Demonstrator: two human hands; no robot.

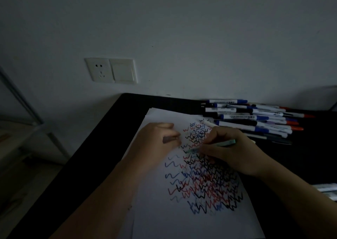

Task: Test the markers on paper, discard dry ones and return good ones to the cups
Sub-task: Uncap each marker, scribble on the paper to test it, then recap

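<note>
The right hand (231, 151) grips a pale green marker (215, 145) in a writing hold, fingers curled round the barrel, with the tip down on the paper (160, 220) among the scribbles (202, 182). The left hand (156, 143) rests on the sheet just left of the marker, fingers curled under; a small dark object (168, 139) shows at its fingers (too dim to identify, and whether it is held cannot be told). The scribbles are zigzag test lines in black, red and blue, packed across the middle of the sheet. The paper lies on a black table (102, 162), near its left edge. A pile of markers (255, 119) with white barrels and blue, black and orange caps lies on the table behind the right hand, against the wall (182, 28). A socket (111, 70) is mounted on the wall above the table corner.
</note>
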